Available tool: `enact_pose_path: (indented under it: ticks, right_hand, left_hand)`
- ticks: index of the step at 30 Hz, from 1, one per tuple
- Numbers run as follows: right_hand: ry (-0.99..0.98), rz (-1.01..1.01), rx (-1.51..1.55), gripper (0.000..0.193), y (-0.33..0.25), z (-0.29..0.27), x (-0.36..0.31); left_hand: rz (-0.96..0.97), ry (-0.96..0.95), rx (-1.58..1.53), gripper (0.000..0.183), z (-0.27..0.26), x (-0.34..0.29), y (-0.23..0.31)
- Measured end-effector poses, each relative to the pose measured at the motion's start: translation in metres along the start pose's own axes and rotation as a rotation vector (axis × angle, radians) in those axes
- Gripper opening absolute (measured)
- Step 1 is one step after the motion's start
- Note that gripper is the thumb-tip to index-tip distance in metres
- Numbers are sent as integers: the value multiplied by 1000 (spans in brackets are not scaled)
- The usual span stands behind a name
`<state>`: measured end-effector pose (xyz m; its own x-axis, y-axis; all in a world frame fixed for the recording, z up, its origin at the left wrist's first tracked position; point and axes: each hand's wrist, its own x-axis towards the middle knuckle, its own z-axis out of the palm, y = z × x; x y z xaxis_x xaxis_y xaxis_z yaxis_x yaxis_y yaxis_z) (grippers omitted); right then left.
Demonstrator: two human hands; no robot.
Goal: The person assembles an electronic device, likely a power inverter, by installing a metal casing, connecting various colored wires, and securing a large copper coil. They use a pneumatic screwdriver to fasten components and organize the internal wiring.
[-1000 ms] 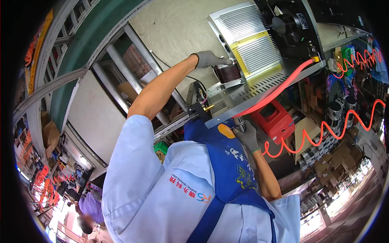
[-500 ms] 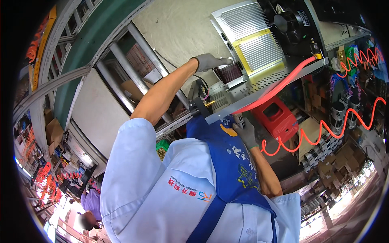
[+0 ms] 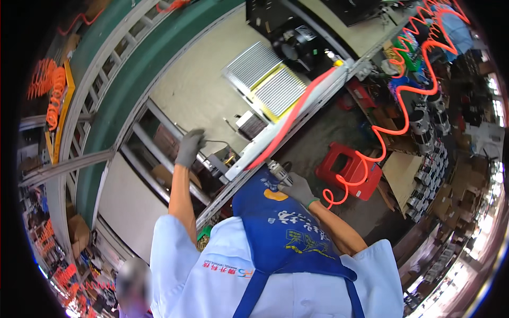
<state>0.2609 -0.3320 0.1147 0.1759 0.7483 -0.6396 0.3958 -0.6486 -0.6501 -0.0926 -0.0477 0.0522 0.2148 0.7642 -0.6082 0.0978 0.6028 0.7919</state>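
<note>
My left hand (image 3: 190, 148), in a grey glove, is closed at the left of a metal chassis, its fingers around a thin black cable (image 3: 216, 141) that runs toward the chassis corner. My right hand (image 3: 299, 189), also gloved, grips a silver cylindrical hand tool (image 3: 279, 174) in front of the blue apron, just off the bench edge. On the chassis are a silver finned heatsink (image 3: 246, 66), a second finned block with a yellow border (image 3: 278, 93), a small transformer (image 3: 250, 125) and a black fan (image 3: 294, 47). A thick red tube (image 3: 291, 119) lies along the chassis's near edge.
Metal rollers (image 3: 154, 151) of the conveyor line lie left of the chassis. A red plastic stool (image 3: 352, 172) stands on the floor at the right, behind a coiled orange air hose (image 3: 405, 106). Another person (image 3: 132, 289) is at the lower left. Several silver motors (image 3: 424, 169) stand farther right.
My left hand has left the transformer and moved left onto the black cable. My right hand keeps the silver tool. The whole view has shifted, with the chassis now farther off.
</note>
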Motion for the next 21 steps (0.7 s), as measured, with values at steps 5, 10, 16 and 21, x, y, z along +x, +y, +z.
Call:
enact_pose_path:
  ticks: [5,10,16,21]
  right_hand:
    - [-3,-5,-29,44,17,-14,-23]
    - [-30,-83,-27,44,27,-25,-40]
    - [-76,-129,-19,45,39,-38,-64]
    - [-103,-155,-80,44,48,-41,-72]
  left_hand:
    - [-198,150,-317,15,-8,-81,-68]
    - [-262,-106,-43,19,29,-128,-161]
    - [412,-354,259,23,180,-158,-110]
    - [-245,-119,-551,23,218,-142,-99]
